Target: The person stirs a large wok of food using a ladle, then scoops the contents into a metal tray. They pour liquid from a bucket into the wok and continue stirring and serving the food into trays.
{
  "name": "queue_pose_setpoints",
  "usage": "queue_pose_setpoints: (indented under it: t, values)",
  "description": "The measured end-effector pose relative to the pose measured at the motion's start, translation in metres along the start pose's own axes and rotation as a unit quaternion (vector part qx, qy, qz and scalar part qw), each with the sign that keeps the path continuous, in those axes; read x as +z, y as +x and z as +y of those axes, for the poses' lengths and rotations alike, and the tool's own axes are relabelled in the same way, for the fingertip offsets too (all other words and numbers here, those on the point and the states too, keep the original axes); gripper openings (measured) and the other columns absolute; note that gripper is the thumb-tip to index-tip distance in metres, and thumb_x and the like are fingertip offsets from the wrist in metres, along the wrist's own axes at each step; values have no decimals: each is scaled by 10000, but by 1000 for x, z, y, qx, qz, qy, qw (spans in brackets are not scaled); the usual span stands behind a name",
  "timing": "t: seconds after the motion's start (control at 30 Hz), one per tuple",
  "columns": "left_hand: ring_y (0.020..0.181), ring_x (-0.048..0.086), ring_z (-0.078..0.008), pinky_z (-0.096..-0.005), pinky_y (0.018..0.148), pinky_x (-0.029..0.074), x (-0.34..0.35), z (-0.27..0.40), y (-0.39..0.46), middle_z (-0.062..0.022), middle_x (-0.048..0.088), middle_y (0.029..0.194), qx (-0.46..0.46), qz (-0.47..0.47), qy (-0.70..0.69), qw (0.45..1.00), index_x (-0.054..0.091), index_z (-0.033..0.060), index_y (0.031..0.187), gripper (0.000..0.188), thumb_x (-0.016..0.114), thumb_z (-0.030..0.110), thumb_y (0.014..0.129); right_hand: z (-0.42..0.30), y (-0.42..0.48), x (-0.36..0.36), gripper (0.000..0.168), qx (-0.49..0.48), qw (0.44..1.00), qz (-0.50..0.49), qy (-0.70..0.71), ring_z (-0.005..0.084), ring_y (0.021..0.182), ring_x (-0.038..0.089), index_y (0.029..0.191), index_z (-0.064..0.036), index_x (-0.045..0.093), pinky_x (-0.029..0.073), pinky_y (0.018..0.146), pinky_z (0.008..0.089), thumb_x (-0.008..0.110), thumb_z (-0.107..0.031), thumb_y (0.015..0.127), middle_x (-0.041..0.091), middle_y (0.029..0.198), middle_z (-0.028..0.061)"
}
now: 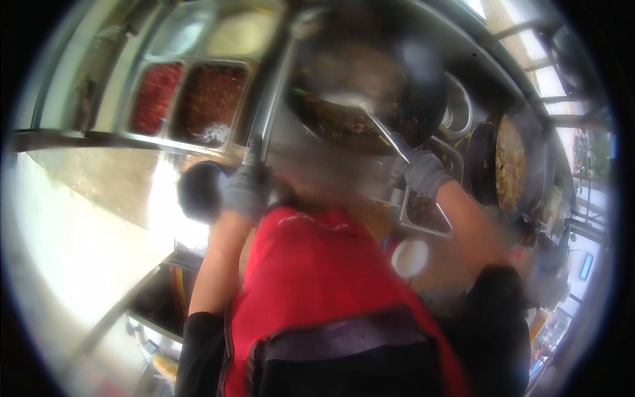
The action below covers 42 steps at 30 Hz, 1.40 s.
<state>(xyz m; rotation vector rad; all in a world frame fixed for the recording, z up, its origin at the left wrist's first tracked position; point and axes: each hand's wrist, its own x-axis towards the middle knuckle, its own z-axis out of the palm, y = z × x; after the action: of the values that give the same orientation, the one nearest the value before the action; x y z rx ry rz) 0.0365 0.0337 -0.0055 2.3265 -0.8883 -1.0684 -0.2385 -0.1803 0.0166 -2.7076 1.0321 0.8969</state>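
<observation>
My right hand [427, 171], in a grey glove, is closed around the metal handle of a ladle [388, 133]. The ladle's blurred head lies inside a large dark wok [421, 94], over browned food bits and a little green at the bottom. Steam or motion blur hides part of the wok's contents. My left hand [243, 188], also grey-gloved, is at the near end of a long steel bar or edge [273, 99] left of the wok; whether it grips this is unclear. A black round vessel [198, 192] sits just left of that hand.
Steel pans of red chili-like paste [158, 94] and dark red sauce [211, 99] stand at upper left, with pale-filled pans behind. Right of the wok are a round metal pot [457, 111], a tilted wok [511, 161] and a rectangular pan [426, 213]. A white round container [410, 258] is lower.
</observation>
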Motion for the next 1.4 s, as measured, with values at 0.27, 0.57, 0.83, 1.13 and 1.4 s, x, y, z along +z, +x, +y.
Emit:
queue_pose_setpoints:
  t: [0.27, 0.57, 0.83, 1.13, 1.4]
  values:
    - [759, 518, -142, -314, 921, 360, 13, -19, -8, -47, 501, 738, 18, 19, 42, 999, 329, 112, 1291, 508, 503, 44, 818, 0, -107, -32, 383, -31, 984, -50, 170, 284, 686, 570, 1162, -50, 446, 453, 628, 384, 412, -254, 840, 578, 811, 190]
    - [820, 520, -168, -319, 826, 402, 10, -4, -11, -80, 550, 910, 1, 11, 123, 992, 253, 163, 1334, 634, 525, -9, 788, 3, 5, 20, 252, 56, 916, 127, 377, 164, 599, 537, 1040, -20, 533, 432, 521, 305, 487, -137, 822, 555, 674, 47]
    - [729, 566, -341, -405, 669, 435, 8, 32, -7, -198, 581, 840, 72, 51, 211, 973, 135, 200, 1354, 615, 448, 228, 825, 47, 105, 61, 238, 153, 617, 177, 752, 150, 478, 491, 965, -96, 557, 407, 448, 278, 563, -265, 798, 532, 612, 46]
    - [811, 550, -338, -408, 734, 423, -1, 40, -8, -204, 561, 919, -15, 5, 237, 971, 93, 183, 1352, 656, 448, 225, 802, -21, 34, 15, 197, 237, 651, 216, 688, 131, 536, 495, 965, -87, 586, 405, 483, 266, 540, -207, 815, 521, 626, 36]
    - [831, 558, -381, -444, 734, 441, 27, 18, -13, -231, 585, 862, 26, -68, 127, 989, 201, 120, 1273, 516, 413, 195, 809, -109, 41, -31, 259, 211, 569, 10, 795, 183, 588, 545, 871, -31, 552, 457, 521, 297, 481, -279, 846, 568, 731, 100]
